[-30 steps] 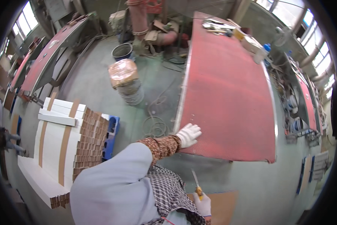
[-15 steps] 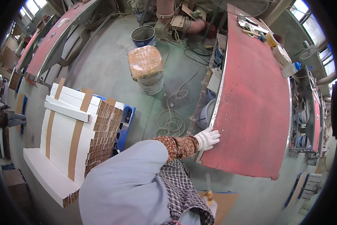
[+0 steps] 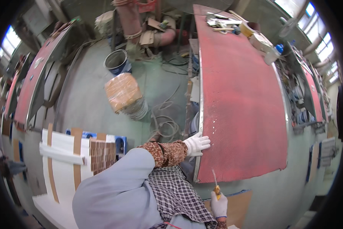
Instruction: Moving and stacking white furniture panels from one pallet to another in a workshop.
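The work looks barely begun: the red mesh sheet (image 3: 240,103) lies flat and whole over the long counter (image 3: 199,114), with no cut or mark that I can make out. The left hand (image 3: 196,144), in a white glove, rests flat and open on the sheet's near left edge. The right hand (image 3: 218,204), gloved too, is closed around a yellow-handled tool (image 3: 216,184), blade up, just below the sheet's near edge.

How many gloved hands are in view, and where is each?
2. The left hand, in a white glove, rests on the near left edge of the red table. The right hand, also gloved, holds a yellow-handled tool just below the table's near end.
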Action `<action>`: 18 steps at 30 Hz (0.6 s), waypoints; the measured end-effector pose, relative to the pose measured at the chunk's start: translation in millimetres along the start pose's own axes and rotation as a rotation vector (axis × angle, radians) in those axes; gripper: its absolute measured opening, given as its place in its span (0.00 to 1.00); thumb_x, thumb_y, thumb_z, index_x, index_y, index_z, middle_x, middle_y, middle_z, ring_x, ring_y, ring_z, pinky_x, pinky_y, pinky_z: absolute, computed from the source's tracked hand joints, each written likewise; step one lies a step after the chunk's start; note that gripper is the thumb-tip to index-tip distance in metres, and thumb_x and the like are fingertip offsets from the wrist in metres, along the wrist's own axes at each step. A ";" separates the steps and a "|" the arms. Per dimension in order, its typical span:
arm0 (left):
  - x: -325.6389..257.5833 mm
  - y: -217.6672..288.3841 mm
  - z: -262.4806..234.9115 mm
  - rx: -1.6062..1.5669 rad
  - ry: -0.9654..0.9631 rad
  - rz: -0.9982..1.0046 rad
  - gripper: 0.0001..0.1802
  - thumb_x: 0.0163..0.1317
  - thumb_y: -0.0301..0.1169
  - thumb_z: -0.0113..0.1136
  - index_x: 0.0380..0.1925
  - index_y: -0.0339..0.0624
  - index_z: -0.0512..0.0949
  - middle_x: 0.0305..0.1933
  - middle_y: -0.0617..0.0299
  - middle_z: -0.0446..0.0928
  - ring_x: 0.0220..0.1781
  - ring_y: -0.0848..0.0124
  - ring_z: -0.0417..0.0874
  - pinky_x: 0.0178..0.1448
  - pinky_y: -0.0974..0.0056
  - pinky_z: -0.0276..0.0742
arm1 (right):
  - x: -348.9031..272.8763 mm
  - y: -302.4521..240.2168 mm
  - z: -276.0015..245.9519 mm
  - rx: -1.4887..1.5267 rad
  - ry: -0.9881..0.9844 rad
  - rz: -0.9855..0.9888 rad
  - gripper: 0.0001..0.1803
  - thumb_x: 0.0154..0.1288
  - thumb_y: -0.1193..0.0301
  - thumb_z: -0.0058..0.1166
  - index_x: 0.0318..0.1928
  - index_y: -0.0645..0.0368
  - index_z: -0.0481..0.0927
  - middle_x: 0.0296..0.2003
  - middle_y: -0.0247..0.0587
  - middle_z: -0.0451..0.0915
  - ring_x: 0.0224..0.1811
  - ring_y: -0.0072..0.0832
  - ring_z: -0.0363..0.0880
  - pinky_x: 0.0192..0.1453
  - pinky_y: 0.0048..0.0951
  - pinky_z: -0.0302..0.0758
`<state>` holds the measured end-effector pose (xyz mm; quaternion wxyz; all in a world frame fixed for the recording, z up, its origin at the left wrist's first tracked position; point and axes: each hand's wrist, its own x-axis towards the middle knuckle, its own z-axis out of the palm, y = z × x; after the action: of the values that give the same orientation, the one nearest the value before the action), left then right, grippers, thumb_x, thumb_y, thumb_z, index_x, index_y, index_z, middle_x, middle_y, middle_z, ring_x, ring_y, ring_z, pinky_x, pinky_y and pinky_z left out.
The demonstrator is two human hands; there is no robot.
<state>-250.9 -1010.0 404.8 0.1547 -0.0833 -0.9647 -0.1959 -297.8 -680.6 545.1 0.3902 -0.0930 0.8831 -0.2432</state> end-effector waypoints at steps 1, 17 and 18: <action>1.2 -8.9 -1.2 0.028 0.028 -0.042 0.27 0.53 0.37 0.67 0.53 0.44 0.75 0.60 0.57 0.72 0.67 0.60 0.70 0.66 0.49 0.66 | 3.9 0.2 7.7 0.011 0.008 -0.021 0.21 0.68 0.58 0.57 0.36 0.68 0.80 0.19 0.42 0.78 0.20 0.27 0.79 0.28 0.33 0.73; 46.7 -253.3 -80.7 0.060 -0.014 -0.059 0.29 0.55 0.39 0.64 0.56 0.41 0.73 0.62 0.51 0.71 0.68 0.55 0.69 0.65 0.49 0.64 | 48.9 -206.1 76.4 0.008 0.364 0.154 0.27 0.67 0.49 0.54 0.43 0.64 0.83 0.36 0.60 0.84 0.44 0.54 0.84 0.50 0.45 0.78; 57.1 -261.0 -79.5 0.049 0.000 -0.050 0.29 0.56 0.40 0.64 0.56 0.40 0.73 0.62 0.50 0.71 0.68 0.54 0.68 0.65 0.49 0.64 | 62.2 -178.4 72.5 0.055 0.427 0.174 0.27 0.67 0.49 0.54 0.41 0.65 0.83 0.34 0.60 0.84 0.43 0.53 0.85 0.49 0.45 0.78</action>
<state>-341.1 -1273.8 401.4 0.1518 -0.0553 -0.9711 -0.1759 -291.2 -882.7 552.7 0.2163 0.0478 0.9434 -0.2467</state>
